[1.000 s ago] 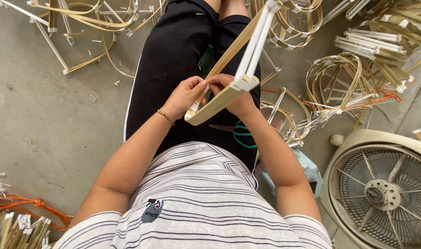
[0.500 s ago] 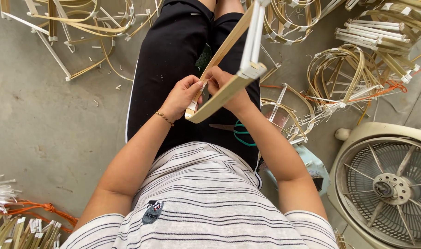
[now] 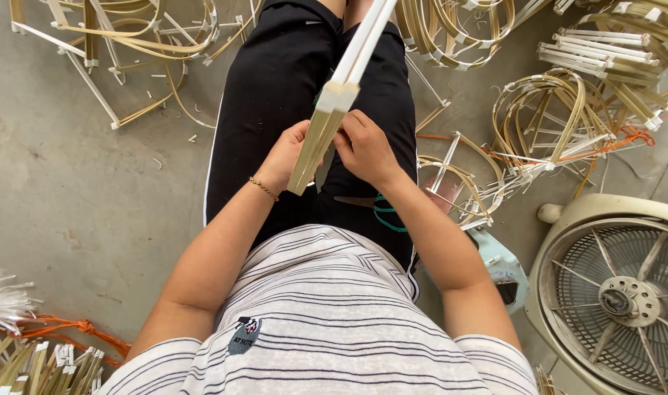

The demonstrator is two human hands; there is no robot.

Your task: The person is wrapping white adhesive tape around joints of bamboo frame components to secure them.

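Your left hand [image 3: 286, 157] and right hand [image 3: 365, 148] both clasp the bamboo strip bundle [image 3: 332, 110] near its lower end; it slants up and away over your lap.

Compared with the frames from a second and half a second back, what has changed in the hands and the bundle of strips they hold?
The bamboo strip bundle has swung from a slant toward the person's right to nearly upright, its near end now lower between the hands. The left hand and right hand kept their grip on it throughout. The scissors on the lap, the fan and the bamboo hoops stayed put.
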